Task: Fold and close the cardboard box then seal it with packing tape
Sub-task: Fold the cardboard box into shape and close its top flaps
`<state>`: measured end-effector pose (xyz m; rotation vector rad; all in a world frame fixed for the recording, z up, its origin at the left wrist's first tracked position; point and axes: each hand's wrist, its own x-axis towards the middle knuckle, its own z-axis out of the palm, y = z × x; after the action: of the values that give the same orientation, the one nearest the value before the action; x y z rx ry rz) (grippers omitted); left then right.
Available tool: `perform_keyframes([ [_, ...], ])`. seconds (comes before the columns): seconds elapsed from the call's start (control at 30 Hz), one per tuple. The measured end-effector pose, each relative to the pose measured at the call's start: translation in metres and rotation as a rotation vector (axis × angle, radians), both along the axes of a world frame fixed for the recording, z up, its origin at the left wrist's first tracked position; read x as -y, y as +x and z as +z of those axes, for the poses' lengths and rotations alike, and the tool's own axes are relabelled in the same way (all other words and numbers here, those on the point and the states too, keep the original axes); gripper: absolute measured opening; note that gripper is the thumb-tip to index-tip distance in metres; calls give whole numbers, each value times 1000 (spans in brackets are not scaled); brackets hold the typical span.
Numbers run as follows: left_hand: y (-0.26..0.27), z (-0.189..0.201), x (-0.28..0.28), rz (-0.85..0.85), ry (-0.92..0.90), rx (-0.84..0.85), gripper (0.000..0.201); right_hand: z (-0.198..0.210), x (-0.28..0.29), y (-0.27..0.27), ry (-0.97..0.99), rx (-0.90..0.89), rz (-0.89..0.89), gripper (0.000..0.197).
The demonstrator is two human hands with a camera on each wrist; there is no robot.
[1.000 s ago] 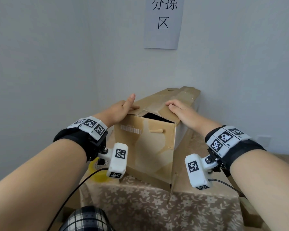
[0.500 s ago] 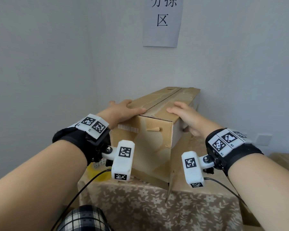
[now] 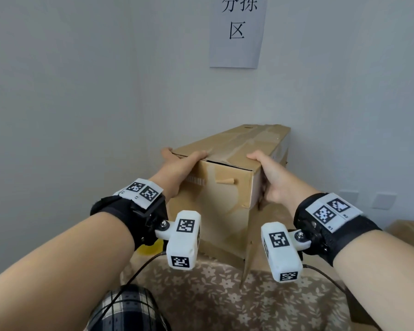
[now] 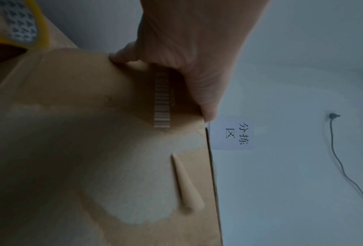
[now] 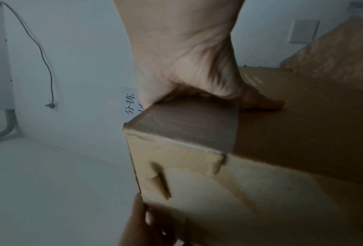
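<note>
A long brown cardboard box (image 3: 225, 199) stands on the cloth-covered table, its far end against the wall. Its top flaps (image 3: 244, 142) lie flat, with a thin dark gap along the near edge. My left hand (image 3: 177, 168) grips the near left top corner, thumb on top, above the barcode label (image 4: 161, 99). At the near right top corner my right hand (image 3: 273, 177) holds on, thumb on the flap and fingers down the right side (image 5: 260, 101). A yellow tape roll (image 3: 150, 248) lies left of the box, largely hidden by my left wrist, and shows again as the tape roll (image 4: 18, 25).
The table (image 3: 225, 295) wears a floral cloth. A loose cardboard flap (image 3: 249, 263) sticks out at the box's lower near corner. Walls close in behind and to the left, with a paper sign (image 3: 237, 32) above. Another cardboard box (image 3: 409, 230) sits at the right.
The open gap in the top has closed as the flaps went flat. Both hands slid from the top of the flaps to the near corners, with the right fingers now down the side.
</note>
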<state>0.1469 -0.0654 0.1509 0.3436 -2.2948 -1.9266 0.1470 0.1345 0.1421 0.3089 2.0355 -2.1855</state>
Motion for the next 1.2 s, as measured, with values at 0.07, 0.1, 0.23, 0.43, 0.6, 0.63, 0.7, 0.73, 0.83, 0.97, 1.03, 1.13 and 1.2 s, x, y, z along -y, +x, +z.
perform_keyframes([
  [0.07,1,7,-2,7,10,-3,94,9,0,5,15,-8,13,26],
  [0.1,2,12,-3,6,14,1,92,13,0,6,34,-19,14,29],
  [0.23,7,34,-3,-3,10,-22,85,32,3,13,154,-121,-15,71],
  [0.43,10,68,0,-14,-49,-128,59,65,8,37,354,-252,35,8],
  [0.6,-8,71,8,-25,-35,-115,53,68,24,26,433,-324,43,35],
  [0.63,-12,70,9,-28,-30,-109,53,67,24,23,433,-334,39,35],
  [0.7,-19,68,12,-8,-30,-123,51,63,24,16,420,-362,27,33],
  [0.73,-23,66,16,7,-27,-124,50,59,24,13,407,-384,8,33],
  [0.83,-31,53,25,43,-11,-134,59,42,23,0,376,-459,-112,32],
  [0.97,-31,33,27,108,-29,-259,93,13,10,-12,274,-517,-138,58],
  [1.03,-31,33,26,92,-42,-286,97,4,2,-13,302,-573,-77,60],
  [1.13,-34,36,23,58,-41,-247,101,-3,-10,-18,605,-624,-36,53],
  [1.2,-38,35,24,56,-34,-241,98,-5,-15,-24,668,-598,0,60],
])
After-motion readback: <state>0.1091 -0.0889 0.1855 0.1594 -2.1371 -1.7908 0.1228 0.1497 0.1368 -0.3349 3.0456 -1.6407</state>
